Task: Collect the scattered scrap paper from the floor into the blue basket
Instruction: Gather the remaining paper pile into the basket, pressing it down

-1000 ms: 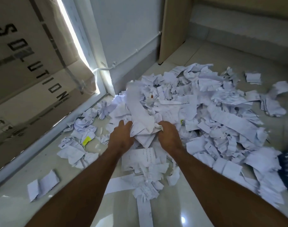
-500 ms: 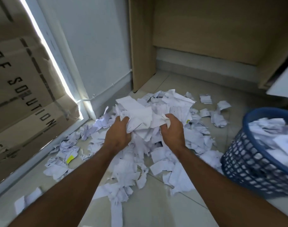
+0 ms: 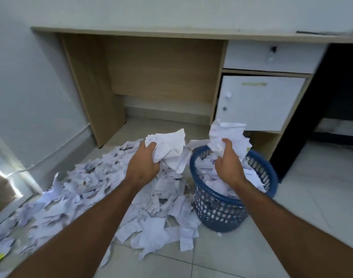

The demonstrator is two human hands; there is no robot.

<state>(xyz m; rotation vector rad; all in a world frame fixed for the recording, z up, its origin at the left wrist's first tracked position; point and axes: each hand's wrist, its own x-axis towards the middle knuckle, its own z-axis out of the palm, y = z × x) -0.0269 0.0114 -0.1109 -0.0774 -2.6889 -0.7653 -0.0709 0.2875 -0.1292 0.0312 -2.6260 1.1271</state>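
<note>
Two bare forearms reach forward from the bottom edge over a pale tiled floor [image 3: 251, 257]. Below and to the left of the hands, a wide drift of scrap paper [image 3: 87, 189], torn and crumpled white sheets with faint print, covers the tiles. The left hand [image 3: 144, 165] has its grip clenched around a crumpled white wad [image 3: 169, 149], held above the heap just left of the basket. The right hand [image 3: 228, 167] grips a second bundle [image 3: 225, 135] directly over the blue basket [image 3: 217, 213], a round plastic basket with a perforated wall, already partly filled with paper. Beyond the hands stands a wooden desk [image 3: 163, 65] with a white drawer [image 3: 271, 57] and a white cabinet door [image 3: 259, 101]. Half a second ago both hands held one shared bundle low over the heap; now they are apart, raised, and shifted right toward the basket.
</note>
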